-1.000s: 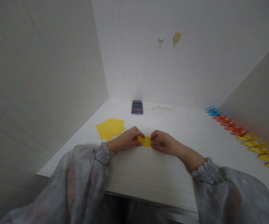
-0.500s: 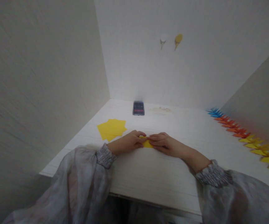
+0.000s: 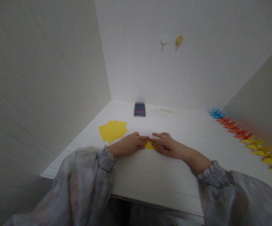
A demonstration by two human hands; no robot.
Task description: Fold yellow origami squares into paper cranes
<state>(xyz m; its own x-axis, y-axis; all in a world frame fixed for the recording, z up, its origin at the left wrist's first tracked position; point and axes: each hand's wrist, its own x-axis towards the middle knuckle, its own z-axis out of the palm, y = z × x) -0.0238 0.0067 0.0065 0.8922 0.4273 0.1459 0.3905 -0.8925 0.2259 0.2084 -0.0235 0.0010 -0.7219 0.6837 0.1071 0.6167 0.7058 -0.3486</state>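
Note:
A small folded piece of yellow paper (image 3: pixel 149 145) lies on the white table, partly covered by my fingers. My left hand (image 3: pixel 134 144) is closed on its left side, thumb and fingertips pressed together at the paper's upper edge. From the right, my right hand (image 3: pixel 168 146) holds the same paper between thumb and forefinger, while its other fingers stretch out above it. The fingertips of both hands nearly meet at the fold. To the left of my left hand lies a loose stack of yellow paper sheets (image 3: pixel 113 130).
Along the right wall runs a row of folded paper pieces in blue (image 3: pixel 216 113), red-orange (image 3: pixel 236 128) and yellow (image 3: pixel 265 155). A dark blurred item (image 3: pixel 140 109) stands at the back of the table (image 3: pixel 154 179). Two hooks, white (image 3: pixel 164 40) and yellow (image 3: pixel 179 40), are on the back wall.
The fingers of my right hand have spread apart and lifted a little. My left fingertips have moved slightly right along the paper's top edge.

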